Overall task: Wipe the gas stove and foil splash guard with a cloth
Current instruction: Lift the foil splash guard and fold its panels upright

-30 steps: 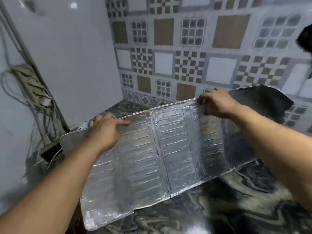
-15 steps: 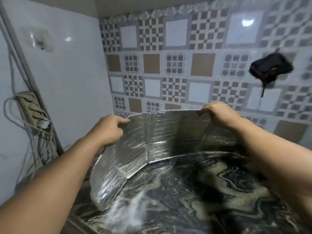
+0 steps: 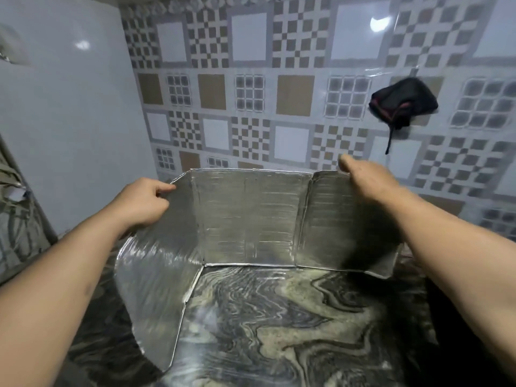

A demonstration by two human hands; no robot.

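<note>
Foil splash guard (image 3: 248, 219): 1 item, silver, ribbed, folded into 3 panels. It stands upright on the marbled surface (image 3: 279, 325), its bottom edge touching the stone. The middle panel faces outward, just in front of the tiled wall (image 3: 251, 93); the left panel angles forward along the surface; the right panel angles forward too, partly in shadow.

Left hand (image 3: 142, 203): fingers curled, pinching the top corner of the left panel between thumb and fingers.

Right hand (image 3: 365, 178): fingers curled over the top edge of the right panel, gripping it. The 2 hands are well apart, 1 at each end of the guard.

Surface: dark stone with swirling cream and grey veins, a bright glare patch near the guard's left fold.

Tiled wall: patterned squares in brown, white and grey checks.

Black cloth (image 3: 402, 104): 1 item, hanging on the tiled wall above and to the right of the right hand, a dark cord dangling beneath it.

Plain pale wall (image 3: 69, 121): to the left, glossy.
</note>
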